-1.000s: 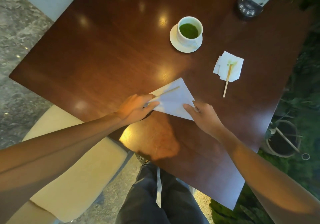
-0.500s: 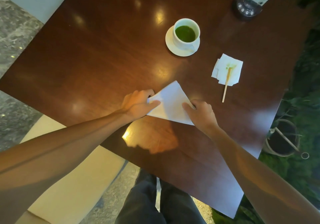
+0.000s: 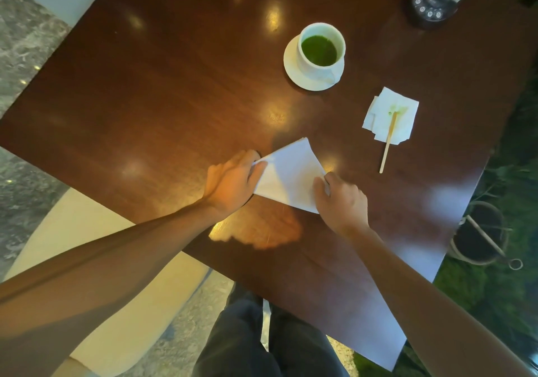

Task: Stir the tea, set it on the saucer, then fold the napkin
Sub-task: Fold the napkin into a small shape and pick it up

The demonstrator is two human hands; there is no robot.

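Note:
A white napkin (image 3: 288,173), folded into a triangle, lies on the dark wooden table (image 3: 174,85) near its front edge. My left hand (image 3: 233,181) pinches the napkin's left corner. My right hand (image 3: 340,199) pinches its right corner with curled fingers. Farther back, a white cup of green tea (image 3: 320,49) stands on a white saucer (image 3: 292,69). A wooden stirrer (image 3: 388,143) rests with its upper end on a second, stained white napkin (image 3: 390,114) to the right.
A dark round stand with buttons and a card (image 3: 431,7) sits at the table's far right corner. A cream chair seat (image 3: 116,260) is at the lower left. A plant pot (image 3: 477,237) stands on the ground to the right. My dark trousers (image 3: 262,341) show below.
The napkin's fold has tightened and its top point stands more upright. Both hands moved slightly closer on its corners, the right fingers curling more. The view shifted a little.

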